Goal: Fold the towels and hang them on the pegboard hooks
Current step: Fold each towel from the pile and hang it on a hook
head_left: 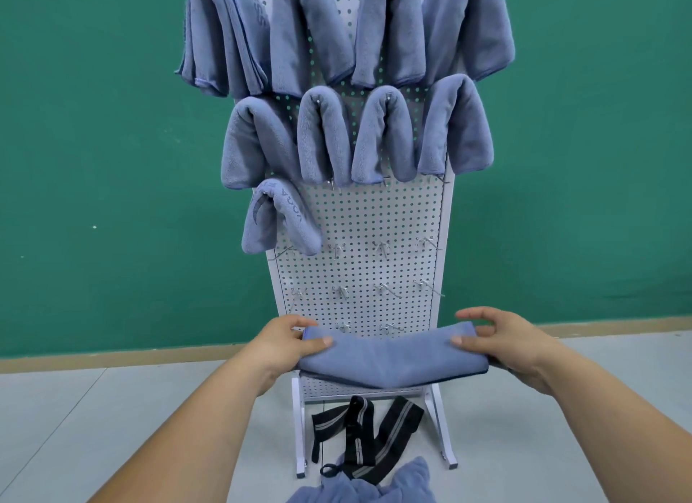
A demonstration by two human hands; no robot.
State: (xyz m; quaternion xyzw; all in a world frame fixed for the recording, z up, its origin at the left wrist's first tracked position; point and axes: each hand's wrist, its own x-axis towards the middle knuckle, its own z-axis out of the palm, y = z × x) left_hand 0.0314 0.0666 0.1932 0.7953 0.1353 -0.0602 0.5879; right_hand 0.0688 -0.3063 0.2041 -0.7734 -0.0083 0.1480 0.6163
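Both hands, left [288, 339] and right [501, 339], pinch folded towel [389, 360] ends, long axis left-right.

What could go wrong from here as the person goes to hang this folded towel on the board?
1. The folded towel is held only at its ends by the left hand and right hand; its middle sags, so the fold may open.
2. The next free hook sits right beside the hanging lettered towel, which might get knocked.
3. Black straps and another towel lie on the floor by the pegboard, a possible trip hazard.
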